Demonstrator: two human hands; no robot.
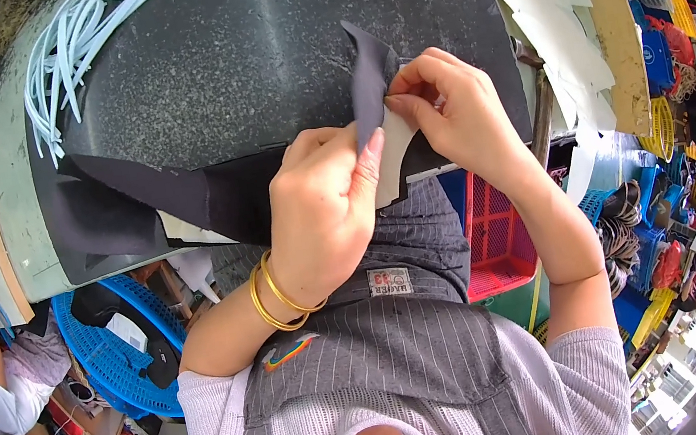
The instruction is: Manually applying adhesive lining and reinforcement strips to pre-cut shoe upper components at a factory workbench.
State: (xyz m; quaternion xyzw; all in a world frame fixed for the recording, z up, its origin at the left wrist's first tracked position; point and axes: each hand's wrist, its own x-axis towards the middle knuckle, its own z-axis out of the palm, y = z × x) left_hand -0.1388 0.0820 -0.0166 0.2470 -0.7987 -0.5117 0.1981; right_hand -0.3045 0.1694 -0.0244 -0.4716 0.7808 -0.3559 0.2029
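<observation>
head view: both hands, left [320,213] and right [449,108], pinch shut on a dark fabric piece [368,79] with pale backing [393,157]; peeling looks underway, needing steady pull

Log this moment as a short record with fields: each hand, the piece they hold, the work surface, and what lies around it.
left hand: grips the lower part of the piece; two gold bangles on the wrist
right hand: pinches the dark layer's edge
piece: dark fabric layer over a white backing, partly separated
surface: dark speckled mat
around: white strips upper left, white cut shapes right, blue basket, red crate
</observation>
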